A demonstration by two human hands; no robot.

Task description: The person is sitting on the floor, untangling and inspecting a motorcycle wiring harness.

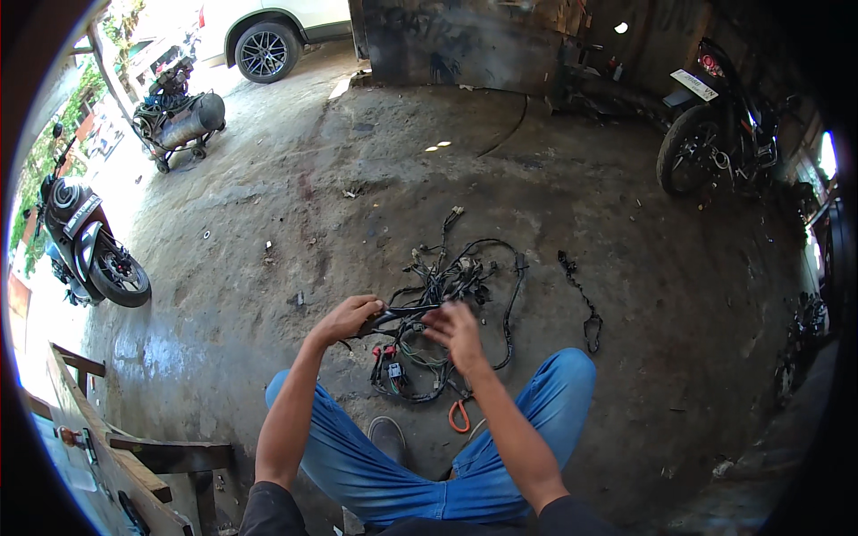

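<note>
A tangled black wiring harness (511, 332) with several plug connectors lies on the floor between and beyond my knees. My left hand (351, 319) is closed around a black taped section of it and lifts that part. Close by on the right, my right hand (456, 335) is at the same section, its fingers smeared by motion, so its grip is unclear. Red connectors (382, 352) and a blue-and-white connector block (395, 370) sit at the harness's near left. An orange loop-shaped handle (458, 416) rests near my feet.
A separate short wire length (583, 299) lies to the right. Motorcycles stand at left (94, 241) and far right (706, 143). An air compressor (183, 122) and a white car (286, 31) are at the back. A wooden bench (170, 451) is at near left.
</note>
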